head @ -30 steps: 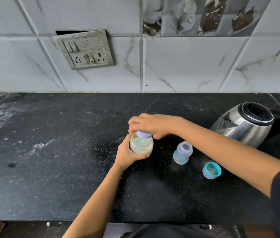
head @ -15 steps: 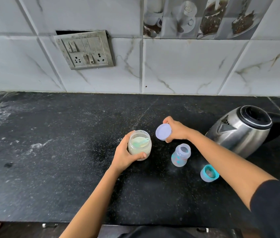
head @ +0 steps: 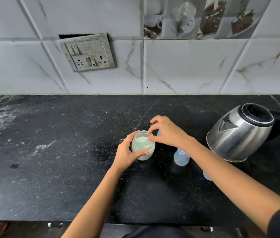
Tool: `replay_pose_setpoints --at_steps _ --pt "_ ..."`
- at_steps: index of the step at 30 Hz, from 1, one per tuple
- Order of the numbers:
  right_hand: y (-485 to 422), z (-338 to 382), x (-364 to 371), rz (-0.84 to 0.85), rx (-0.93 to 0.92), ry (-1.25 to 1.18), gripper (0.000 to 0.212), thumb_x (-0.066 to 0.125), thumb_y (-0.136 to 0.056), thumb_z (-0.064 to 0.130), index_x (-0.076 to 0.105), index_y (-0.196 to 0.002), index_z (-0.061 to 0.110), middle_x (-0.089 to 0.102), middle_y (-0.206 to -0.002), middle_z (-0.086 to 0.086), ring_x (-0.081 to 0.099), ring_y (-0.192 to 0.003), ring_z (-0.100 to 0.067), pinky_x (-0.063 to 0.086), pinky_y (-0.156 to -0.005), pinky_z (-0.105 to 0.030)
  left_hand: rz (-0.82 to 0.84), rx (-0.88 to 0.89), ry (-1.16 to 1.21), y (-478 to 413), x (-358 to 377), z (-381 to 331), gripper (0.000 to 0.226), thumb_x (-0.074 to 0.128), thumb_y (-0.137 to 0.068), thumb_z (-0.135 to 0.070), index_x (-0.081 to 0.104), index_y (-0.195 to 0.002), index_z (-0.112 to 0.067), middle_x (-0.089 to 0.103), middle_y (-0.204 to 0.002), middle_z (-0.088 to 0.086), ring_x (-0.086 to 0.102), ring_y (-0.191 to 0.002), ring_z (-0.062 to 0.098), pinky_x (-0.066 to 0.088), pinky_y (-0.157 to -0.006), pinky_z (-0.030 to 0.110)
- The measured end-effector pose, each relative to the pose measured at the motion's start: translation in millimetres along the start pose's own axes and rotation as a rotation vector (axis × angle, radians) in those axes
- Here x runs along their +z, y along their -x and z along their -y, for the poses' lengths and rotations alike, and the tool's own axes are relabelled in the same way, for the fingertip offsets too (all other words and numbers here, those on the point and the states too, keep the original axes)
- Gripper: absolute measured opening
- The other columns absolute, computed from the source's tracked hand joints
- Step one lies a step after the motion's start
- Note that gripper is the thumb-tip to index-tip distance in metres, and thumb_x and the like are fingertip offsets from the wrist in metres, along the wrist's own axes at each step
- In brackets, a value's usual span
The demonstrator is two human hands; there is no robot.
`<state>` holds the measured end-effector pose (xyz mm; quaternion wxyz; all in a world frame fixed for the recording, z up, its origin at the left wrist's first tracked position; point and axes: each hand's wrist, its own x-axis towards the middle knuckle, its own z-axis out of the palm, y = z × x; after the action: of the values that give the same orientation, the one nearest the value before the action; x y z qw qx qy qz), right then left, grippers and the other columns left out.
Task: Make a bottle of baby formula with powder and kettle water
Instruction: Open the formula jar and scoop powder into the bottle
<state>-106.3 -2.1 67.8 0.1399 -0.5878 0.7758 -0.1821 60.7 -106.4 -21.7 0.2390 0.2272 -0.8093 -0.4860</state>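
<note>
On the tabletop (head: pixel 67 169): jar (head: pixel 150 149) at centre, bottle (head: pixel 181 158) just right, kettle (head: pixel 239 134) farther right; socket panel (head: pixel 86 52) on wall (head: pixel 187 66) behind.

Left of the jar (head: pixel 143 154) and behind it, the counter (head: pixel 58 169) lay open. The left hand (head: pixel 126 155) wrapped its left side; the right hand (head: pixel 166 133) hung over its mouth. The bottle (head: pixel 181 158) and kettle (head: pixel 239 134) crowded its right.
</note>
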Motion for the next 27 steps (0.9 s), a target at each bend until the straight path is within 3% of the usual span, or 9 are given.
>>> replay_pose_setpoints --at_steps 4,8,11,13,15,18,20,23,27 --pt "4.6 9.0 10.2 0.033 0.058 0.189 0.028 0.070 -0.081 0.035 0.073 -0.103 0.019 0.047 -0.132 -0.004 0.040 -0.120 -0.021 0.043 -0.093 -0.034 0.022 0.003 -0.037 2.2 3.0 -0.5 0.079 0.083 -0.063 -0.050 0.050 -0.132 -0.028 0.056 -0.130 -0.018 0.051 -0.120 0.004 0.041 -0.104 0.032" --pt "9.0 18.8 17.8 -0.032 0.094 0.331 0.018 0.060 -0.088 0.019 0.072 -0.098 0.010 0.053 -0.116 -0.007 0.047 -0.106 -0.023 0.042 -0.078 -0.029 0.047 0.013 -0.076 4.5 6.0 -3.4 0.085 0.082 -0.060 -0.055 0.048 -0.134 -0.030 0.050 -0.133 -0.023 0.040 -0.128 -0.002 0.023 -0.117 0.041" --pt "14.7 20.7 17.0 -0.145 0.061 0.358 0.018 0.059 -0.090 0.019 0.072 -0.099 0.011 0.057 -0.108 -0.007 0.052 -0.101 -0.023 0.044 -0.076 -0.029 0.043 -0.012 -0.082 5.8 5.4 -1.5 0.088 0.082 -0.057 -0.058 0.046 -0.135 -0.036 0.049 -0.136 -0.021 0.032 -0.138 0.011 0.025 -0.116 0.044" --pt "21.1 20.3 16.2 -0.243 -0.008 0.416 0.007 0.076 -0.076 0.017 0.074 -0.081 0.013 0.064 -0.084 -0.006 0.059 -0.079 -0.021 0.044 -0.061 -0.027 0.026 -0.013 -0.074 7.5 4.5 2.0 0.087 0.080 -0.056 -0.062 0.045 -0.134 -0.041 0.049 -0.137 -0.021 0.034 -0.138 0.016 0.029 -0.114 0.045" --pt "28.3 23.6 17.1 -0.221 -0.060 0.578 0.032 0.091 -0.040 0.011 0.062 -0.052 0.015 0.054 -0.051 0.000 0.052 -0.046 -0.015 0.029 -0.042 -0.018 0.023 -0.022 -0.067 8.4 4.3 2.9 0.087 0.080 -0.056 -0.062 0.043 -0.133 -0.044 0.048 -0.138 -0.023 0.033 -0.139 0.017 0.030 -0.114 0.044" --pt "30.4 26.2 24.0 -0.190 -0.069 0.604 0.044 0.086 -0.014 0.002 0.055 -0.042 0.013 0.045 -0.041 0.001 0.043 -0.032 -0.014 0.016 -0.039 -0.013 0.035 -0.028 -0.058 9.2 5.8 -0.5 0.088 0.081 -0.055 -0.057 0.044 -0.134 -0.043 0.046 -0.139 -0.025 0.027 -0.142 0.015 0.021 -0.117 0.034" --pt "30.7 39.6 23.5 -0.076 -0.033 0.612 0.032 0.088 -0.039 0.009 0.067 -0.062 0.010 0.060 -0.061 -0.003 0.059 -0.050 -0.015 0.028 -0.041 -0.017 0.040 -0.028 -0.063 8.9 7.6 -0.7 0.090 0.080 -0.054 -0.059 0.045 -0.135 -0.040 0.046 -0.139 -0.026 0.028 -0.142 0.015 0.018 -0.113 0.024" --pt "21.7 43.1 30.8 0.107 0.124 0.510 0.020 0.060 -0.087 0.010 0.064 -0.106 0.006 0.063 -0.106 -0.009 0.061 -0.092 -0.024 0.037 -0.059 -0.028 0.030 -0.036 -0.063 8.1 10.4 2.4 0.090 0.080 -0.054 -0.061 0.043 -0.134 -0.043 0.050 -0.135 -0.025 0.033 -0.140 0.017 0.015 -0.107 0.010" --pt "18.6 51.1 38.3 0.023 0.263 0.139 0.015 0.053 -0.090 0.011 0.068 -0.087 0.012 0.065 -0.084 -0.010 0.055 -0.073 -0.024 0.039 -0.058 -0.028 0.025 -0.028 -0.077 6.5 13.0 5.0 0.087 0.080 -0.056 -0.060 0.044 -0.134 -0.041 0.053 -0.133 -0.023 0.041 -0.135 0.020 0.013 -0.103 0.000"
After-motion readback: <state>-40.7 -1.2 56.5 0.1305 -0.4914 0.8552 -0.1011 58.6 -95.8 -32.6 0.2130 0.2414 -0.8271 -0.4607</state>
